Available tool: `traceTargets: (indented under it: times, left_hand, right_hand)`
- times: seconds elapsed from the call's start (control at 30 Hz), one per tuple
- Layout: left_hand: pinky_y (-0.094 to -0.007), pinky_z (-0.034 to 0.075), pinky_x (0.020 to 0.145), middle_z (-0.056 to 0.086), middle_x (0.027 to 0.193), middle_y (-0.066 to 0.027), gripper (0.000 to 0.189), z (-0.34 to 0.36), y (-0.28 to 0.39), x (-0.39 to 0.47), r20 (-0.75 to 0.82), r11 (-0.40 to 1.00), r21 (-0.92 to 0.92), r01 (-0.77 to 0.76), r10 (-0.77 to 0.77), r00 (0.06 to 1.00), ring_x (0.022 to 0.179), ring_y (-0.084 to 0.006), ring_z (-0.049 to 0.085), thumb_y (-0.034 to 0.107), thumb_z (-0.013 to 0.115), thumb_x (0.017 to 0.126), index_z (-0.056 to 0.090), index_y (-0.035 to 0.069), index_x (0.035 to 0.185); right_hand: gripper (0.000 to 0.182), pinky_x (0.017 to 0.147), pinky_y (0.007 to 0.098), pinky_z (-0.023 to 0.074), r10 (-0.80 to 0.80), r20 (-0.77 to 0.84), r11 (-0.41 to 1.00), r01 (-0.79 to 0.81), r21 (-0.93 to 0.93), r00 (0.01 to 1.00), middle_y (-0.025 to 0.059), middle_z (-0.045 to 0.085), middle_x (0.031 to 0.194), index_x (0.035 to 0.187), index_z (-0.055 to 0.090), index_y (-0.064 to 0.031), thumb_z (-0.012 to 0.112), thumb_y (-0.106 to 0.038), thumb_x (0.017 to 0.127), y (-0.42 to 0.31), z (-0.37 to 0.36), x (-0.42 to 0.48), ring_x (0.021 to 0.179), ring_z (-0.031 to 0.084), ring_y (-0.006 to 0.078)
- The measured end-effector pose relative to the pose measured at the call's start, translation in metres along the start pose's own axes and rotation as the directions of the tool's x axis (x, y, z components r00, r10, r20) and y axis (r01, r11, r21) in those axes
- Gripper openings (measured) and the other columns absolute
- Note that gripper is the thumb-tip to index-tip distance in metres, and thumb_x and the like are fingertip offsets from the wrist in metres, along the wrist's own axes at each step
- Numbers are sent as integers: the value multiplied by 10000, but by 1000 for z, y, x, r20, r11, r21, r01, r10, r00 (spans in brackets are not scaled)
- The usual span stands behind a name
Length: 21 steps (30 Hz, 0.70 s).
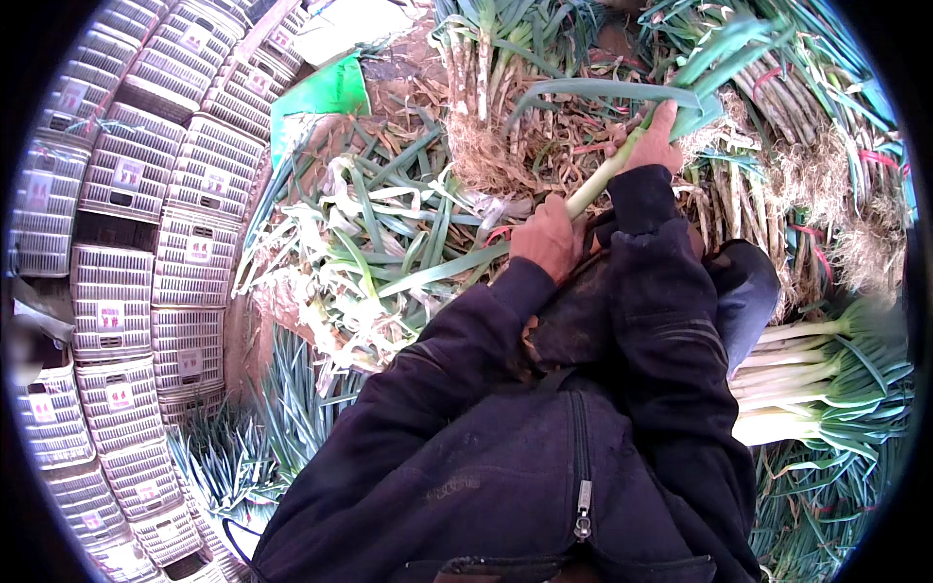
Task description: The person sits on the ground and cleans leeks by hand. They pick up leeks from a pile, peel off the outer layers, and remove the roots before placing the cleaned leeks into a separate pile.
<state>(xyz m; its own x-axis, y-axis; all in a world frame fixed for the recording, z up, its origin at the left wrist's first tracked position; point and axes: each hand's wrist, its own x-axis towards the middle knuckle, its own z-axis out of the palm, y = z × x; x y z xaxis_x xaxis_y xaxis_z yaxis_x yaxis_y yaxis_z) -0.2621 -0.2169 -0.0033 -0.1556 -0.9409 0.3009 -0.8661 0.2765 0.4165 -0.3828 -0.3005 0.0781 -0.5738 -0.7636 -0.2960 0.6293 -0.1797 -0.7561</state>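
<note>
A long green onion slants up to the right in front of me, pale at its shaft and green at its leaves. My left hand is closed around its lower end, hiding the root end. Farther up, my right hand grips it where the shaft meets the leaves, index finger stretched along them. One leaf bends sharply left above that hand. From beside my left hand a loose green leaf runs left across a heap of stripped leaves; whether the hand holds it cannot be told.
Unpeeled onions with dry roots stand ahead; tied bundles lie at the right. Cleaned white-stemmed onions are stacked by my right side. Plastic crates form a wall at the left. A green bag lies beyond the heap.
</note>
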Motion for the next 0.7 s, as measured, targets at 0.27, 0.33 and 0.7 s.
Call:
traceTargets:
  times: [0.27, 0.33, 0.7]
  left_hand:
    - [-365, 430, 558, 552, 621, -141, 486, -47, -3, 34, 481, 897, -441, -30, 264, 836, 606, -291, 567, 498, 422, 884, 555, 32, 849]
    - [-333, 406, 541, 509, 600, -92, 530, -46, -10, 32, 503, 824, -560, 89, 252, 827, 582, -207, 508, 517, 387, 894, 553, 20, 812]
    - [-256, 405, 563, 548, 638, -9, 470, -10, -11, 9, 118, 859, -512, -30, 105, 987, 612, -89, 473, 400, 384, 940, 586, -1, 802]
  right_hand:
    - [586, 383, 248, 322, 212, 450, 945, -300, 133, 868, 15, 416, 659, 986, 479, -81, 378, -637, 831, -1, -31, 27, 470, 373, 129]
    - [591, 382, 247, 324, 204, 578, 920, -357, 163, 790, 10, 409, 651, 992, 479, -88, 364, -645, 831, -3, -31, 28, 466, 372, 122]
    - [539, 393, 200, 361, 205, 727, 891, -433, 139, 655, 14, 421, 697, 1059, 488, -90, 410, -582, 852, 3, -28, 26, 517, 386, 91]
